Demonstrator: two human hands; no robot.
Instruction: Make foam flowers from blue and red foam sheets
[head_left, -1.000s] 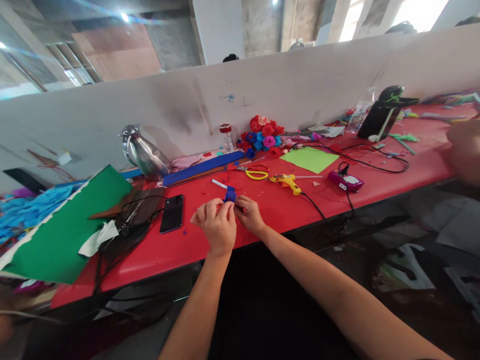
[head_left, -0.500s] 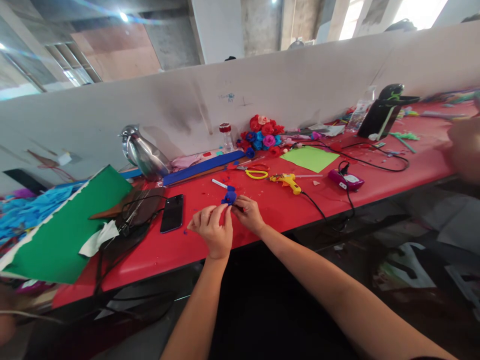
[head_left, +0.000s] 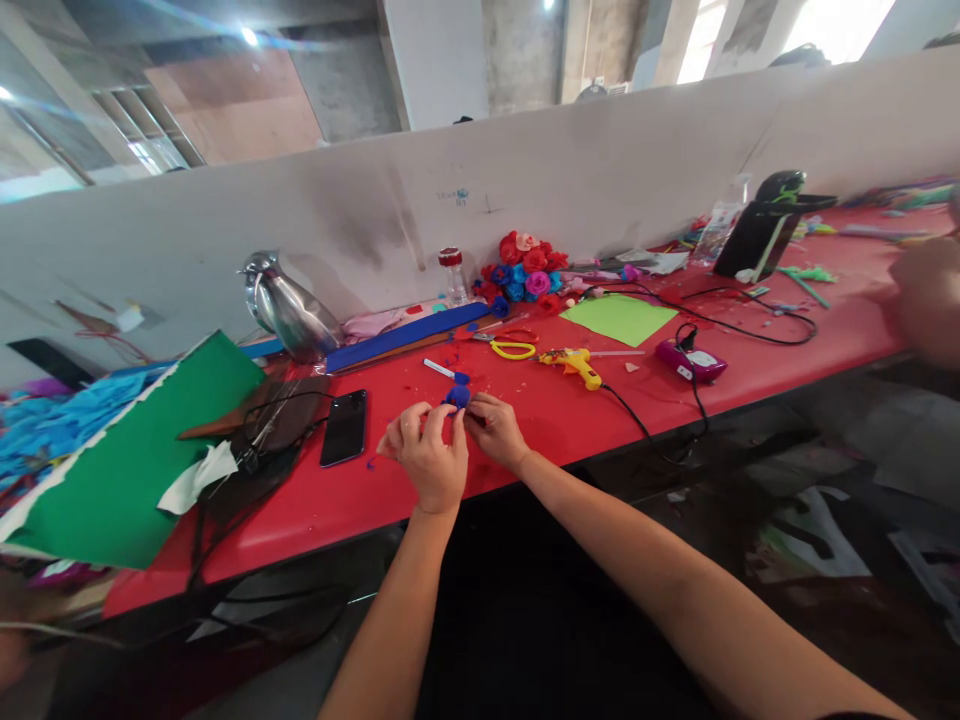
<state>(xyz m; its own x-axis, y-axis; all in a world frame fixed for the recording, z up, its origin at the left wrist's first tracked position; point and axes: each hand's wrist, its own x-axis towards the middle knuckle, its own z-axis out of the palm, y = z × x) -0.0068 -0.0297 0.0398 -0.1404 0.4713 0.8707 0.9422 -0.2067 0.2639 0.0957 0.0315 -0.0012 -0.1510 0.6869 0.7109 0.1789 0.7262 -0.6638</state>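
A small blue paper flower [head_left: 457,396] is pinched between my two hands above the front part of the red table [head_left: 405,400]. My left hand [head_left: 431,450] has its thumb and fingertips at the flower's left and lower side. From the right, my right hand [head_left: 496,428] closes its fingers round the flower's base, which the fingers hide. Just behind the flower lie a white pen [head_left: 439,369] and a bit of blue paper [head_left: 462,378]. Yellow-handled scissors [head_left: 513,349] and a yellow glue gun [head_left: 576,366] rest farther right.
A phone [head_left: 344,428], green sheet [head_left: 142,460] and steel jug [head_left: 289,305] are at left. Behind are a blue strip [head_left: 409,337] and a bunch of paper flowers [head_left: 529,270]. Right are a light green sheet [head_left: 619,318], a purple power socket [head_left: 691,362] and another person's blurred hand [head_left: 930,300].
My left hand has shifted very slightly to the right, and the flower appears slightly turned or lowered between my fingers. My right hand is nearly still.
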